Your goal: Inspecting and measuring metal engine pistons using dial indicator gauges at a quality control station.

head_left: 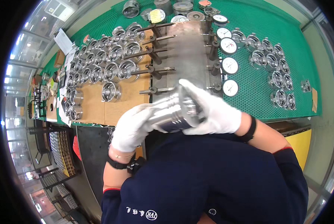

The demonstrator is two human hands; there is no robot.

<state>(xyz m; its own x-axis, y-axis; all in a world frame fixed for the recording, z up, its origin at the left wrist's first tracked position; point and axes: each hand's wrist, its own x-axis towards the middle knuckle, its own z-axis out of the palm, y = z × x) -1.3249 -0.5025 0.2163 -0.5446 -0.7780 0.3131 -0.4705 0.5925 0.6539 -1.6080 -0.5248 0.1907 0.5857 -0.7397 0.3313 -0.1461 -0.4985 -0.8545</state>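
Both my hands wear white gloves and hold one shiny metal cylinder (170,113) tilted on its side in front of my body. My left hand (134,125) grips its left end. Around its right, wider end with the open rim, my right hand (216,112) is closed, thumb on top. Motion blurs the cylinder a little, and its inside is mostly hidden. Just beyond it lies a grey metal plate (187,56), flanked by steel posts with rods (154,71) on the left and several round dial gauges (230,65) on the right.
Rows of shiny machined metal cups (111,71) stand on brown cardboard (94,108) at left. More metal cups (276,79) sit on the green mat (249,100) at right. At the back are metal rings and a yellow note (157,15). A rack of parts (61,149) stands lower left.
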